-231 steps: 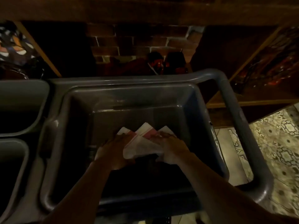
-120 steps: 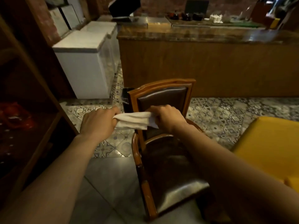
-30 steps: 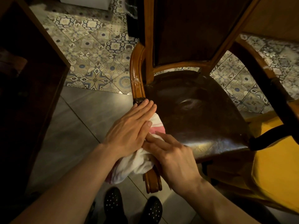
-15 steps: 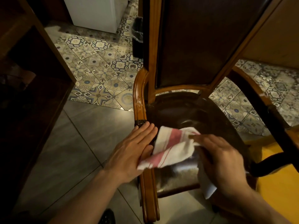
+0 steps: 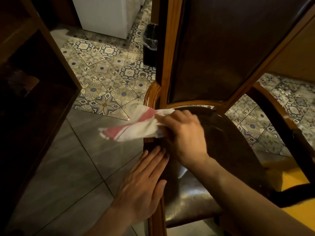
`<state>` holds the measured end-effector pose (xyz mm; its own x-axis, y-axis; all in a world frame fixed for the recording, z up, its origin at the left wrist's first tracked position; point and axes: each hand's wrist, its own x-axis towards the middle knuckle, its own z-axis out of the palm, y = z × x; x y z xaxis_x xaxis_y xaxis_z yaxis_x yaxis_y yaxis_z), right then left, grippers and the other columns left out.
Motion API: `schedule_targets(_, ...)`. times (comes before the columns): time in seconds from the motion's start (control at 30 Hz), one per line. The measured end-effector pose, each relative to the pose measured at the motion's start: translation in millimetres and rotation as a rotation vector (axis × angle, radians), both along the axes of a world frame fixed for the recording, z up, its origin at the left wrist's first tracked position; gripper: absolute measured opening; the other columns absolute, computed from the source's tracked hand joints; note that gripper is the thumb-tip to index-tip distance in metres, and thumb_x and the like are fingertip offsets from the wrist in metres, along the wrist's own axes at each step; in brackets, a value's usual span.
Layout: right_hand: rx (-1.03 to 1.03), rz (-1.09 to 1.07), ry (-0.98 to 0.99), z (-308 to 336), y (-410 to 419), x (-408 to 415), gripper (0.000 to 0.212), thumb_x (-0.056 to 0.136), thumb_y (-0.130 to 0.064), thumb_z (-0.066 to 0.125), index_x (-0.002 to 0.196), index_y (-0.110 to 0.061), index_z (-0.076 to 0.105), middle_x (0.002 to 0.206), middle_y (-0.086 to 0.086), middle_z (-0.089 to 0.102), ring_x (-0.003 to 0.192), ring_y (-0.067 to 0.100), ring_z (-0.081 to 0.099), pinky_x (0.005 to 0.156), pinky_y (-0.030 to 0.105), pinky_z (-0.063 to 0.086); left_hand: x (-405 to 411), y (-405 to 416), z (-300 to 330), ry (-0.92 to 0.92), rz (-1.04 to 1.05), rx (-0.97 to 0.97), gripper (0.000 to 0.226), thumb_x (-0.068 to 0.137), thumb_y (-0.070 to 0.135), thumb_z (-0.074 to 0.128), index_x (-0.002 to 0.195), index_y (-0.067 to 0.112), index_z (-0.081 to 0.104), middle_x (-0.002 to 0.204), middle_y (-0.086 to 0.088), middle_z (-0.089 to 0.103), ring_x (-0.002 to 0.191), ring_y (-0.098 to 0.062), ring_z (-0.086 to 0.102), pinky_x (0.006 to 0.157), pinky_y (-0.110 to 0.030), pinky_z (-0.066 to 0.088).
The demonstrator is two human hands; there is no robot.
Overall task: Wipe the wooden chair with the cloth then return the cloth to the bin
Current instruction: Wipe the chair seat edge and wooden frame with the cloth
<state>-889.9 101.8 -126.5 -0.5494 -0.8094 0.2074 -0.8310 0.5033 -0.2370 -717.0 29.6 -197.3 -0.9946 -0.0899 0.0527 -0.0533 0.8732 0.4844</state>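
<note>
The wooden chair [image 5: 170,68] with a dark leather seat and back fills the middle and right of the head view. My right hand [image 5: 185,137] is shut on the white cloth with red stripes [image 5: 136,126] at the seat's left rear, near the wooden frame; the cloth's loose end trails left over the floor. My left hand [image 5: 144,186] lies flat with fingers straight on the chair's left side rail, just below the right hand. The bin is not in view.
A dark wooden shelf unit [image 5: 34,82] stands close on the left. A white cabinet [image 5: 109,14] and a small black waste basket [image 5: 150,43] sit beyond the chair on the patterned tile floor. A yellow seat [image 5: 293,183] is at the lower right.
My right hand has swept the cloth leftward and back toward the chair's left rear corner. The left hand released the cloth and stays flat on the side rail.
</note>
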Motion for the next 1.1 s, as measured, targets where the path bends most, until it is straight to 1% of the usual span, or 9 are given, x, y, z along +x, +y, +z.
schedule_targets(0.1,0.164,0.207,-0.055,-11,-17,-8,0.043,0.094,-0.021,0.065,0.137,-0.026,0.06,0.12,0.007,0.058,0.113,0.029,0.049,0.083,0.04,0.043,0,-2,0,0.012,-0.007,0.012,0.058,0.106,0.039,0.029,0.159,0.015,0.028,0.169,-0.001,0.018,0.157,-0.015,0.01,0.127,-0.035,0.006)
schedule_targets(0.2,0.21,0.28,-0.097,-17,-23,-24,0.051,0.089,-0.017,0.068,0.139,-0.027,0.059,0.123,0.007,0.054,0.115,0.027,0.048,0.08,0.037,0.046,-2,-4,1,0.023,-0.012,0.046,0.059,0.106,0.04,0.029,0.159,0.015,0.027,0.169,0.0,0.019,0.157,-0.016,0.012,0.126,-0.037,0.008)
schedule_targets(0.3,0.189,0.24,-0.091,-21,-41,-37,0.052,0.087,-0.018,0.072,0.137,-0.024,0.06,0.124,0.008,0.054,0.115,0.03,0.05,0.079,0.04,0.05,-2,-5,0,0.024,-0.017,0.073,0.061,0.102,0.037,0.037,0.158,0.015,0.029,0.169,0.001,0.02,0.156,-0.017,0.014,0.126,-0.038,0.01)
schedule_targets(0.53,0.178,0.07,-0.067,-19,-110,-72,0.044,0.091,-0.018,0.072,0.133,-0.02,0.061,0.139,0.009,0.045,0.128,0.029,0.04,0.095,0.049,0.051,-6,-12,1,0.017,-0.012,0.044,0.067,0.093,0.04,0.049,0.155,0.016,0.038,0.166,0.0,0.029,0.155,-0.015,0.02,0.125,-0.036,0.015)
schedule_targets(0.63,0.18,0.066,-0.034,-17,-111,-74,0.047,0.09,-0.014,0.071,0.136,-0.016,0.058,0.157,0.007,0.038,0.147,0.029,0.027,0.11,0.044,0.04,-4,-5,6,0.029,-0.03,0.034,0.067,0.093,0.041,0.048,0.154,0.016,0.038,0.165,0.0,0.03,0.155,-0.015,0.02,0.125,-0.037,0.014)
schedule_targets(0.73,0.153,0.045,-0.086,-15,-107,-75,0.044,0.096,-0.016,0.062,0.139,-0.014,0.052,0.156,0.008,0.045,0.151,0.026,0.027,0.117,0.044,0.029,-4,1,9,0.038,-0.037,0.041,0.067,0.093,0.04,0.049,0.154,0.016,0.038,0.165,0.0,0.03,0.155,-0.015,0.02,0.126,-0.036,0.012)
schedule_targets(0.8,0.155,0.043,-0.084,-15,-107,-74,0.044,0.098,-0.017,0.06,0.14,-0.012,0.049,0.151,0.01,0.05,0.145,0.027,0.036,0.114,0.046,0.036,-7,0,7,0.041,-0.025,0.052,0.066,0.094,0.039,0.047,0.155,0.017,0.037,0.166,0.001,0.028,0.155,-0.015,0.019,0.126,-0.036,0.011)
schedule_targets(0.9,0.113,0.077,-0.11,-16,-105,-67,0.035,0.095,-0.013,0.062,0.129,-0.01,0.057,0.132,0.011,0.061,0.121,0.03,0.057,0.095,0.039,0.047,-6,-4,4,0.011,-0.006,0.087,0.064,0.097,0.038,0.045,0.156,0.017,0.034,0.167,0.003,0.024,0.155,-0.013,0.016,0.126,-0.035,0.01)
schedule_targets(1.1,0.112,0.104,-0.244,-16,-82,-43,0.037,0.091,-0.016,0.065,0.127,-0.017,0.058,0.125,0.004,0.065,0.109,0.027,0.065,0.083,0.043,0.054,-4,-5,-2,-0.013,0.001,0.076,0.062,0.1,0.039,0.042,0.157,0.018,0.032,0.168,0.004,0.023,0.156,-0.013,0.014,0.125,-0.036,0.012)
